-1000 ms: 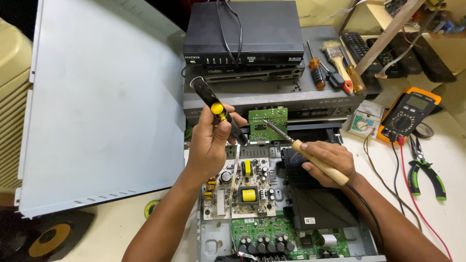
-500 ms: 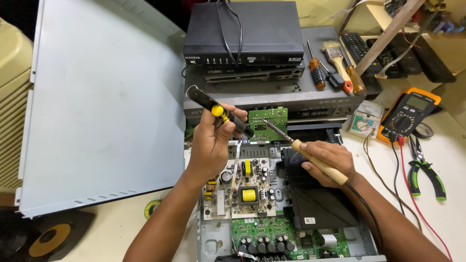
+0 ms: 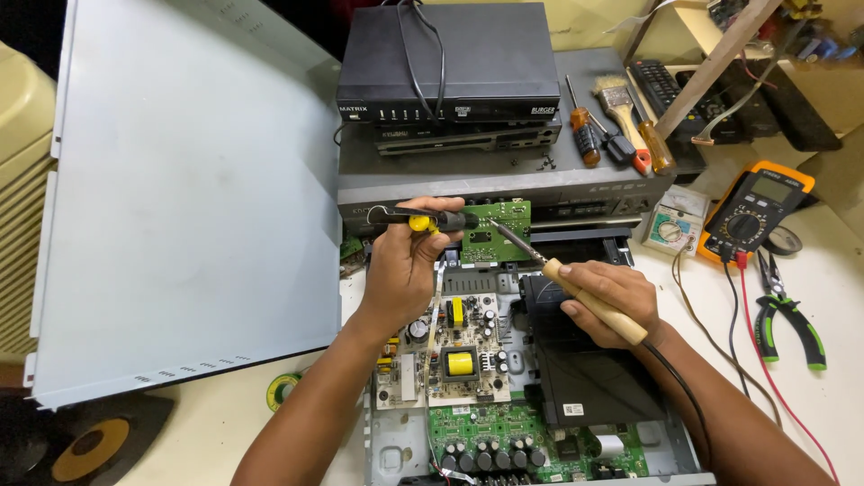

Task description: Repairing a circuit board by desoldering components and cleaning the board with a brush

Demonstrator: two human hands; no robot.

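In the head view, the opened player chassis (image 3: 531, 423) sat at the near middle of the white worktop (image 3: 837, 270). To its left a large grey metal cover (image 3: 189, 198) lay tilted, its right edge close beside the left forearm, so little room was left on that side. Behind the chassis stood a grey player (image 3: 504, 180) with a black set-top box (image 3: 450, 63) stacked on it, closing off the far side. To the right the worktop was more open, though a yellow multimeter (image 3: 756, 211), its red lead and green-handled pliers (image 3: 787, 319) lay there, well apart from the hands.

The small green circuit board (image 3: 495, 231) stood upright at the far edge of the chassis, against the front of the grey player. The left hand (image 3: 405, 270) had its grip closed around a black and yellow tool (image 3: 423, 219), held level with its tip touching the board's left edge. The right hand (image 3: 603, 301) had its grip wrapped around the wooden handle of a soldering iron (image 3: 576, 288), whose metal tip slanted up and left onto the board's middle. A black cord ran from the handle back along the right forearm.

The board was bright green, roughly rectangular, with a dark chip near its centre and small pale markings. Its finer parts were too small to tell.
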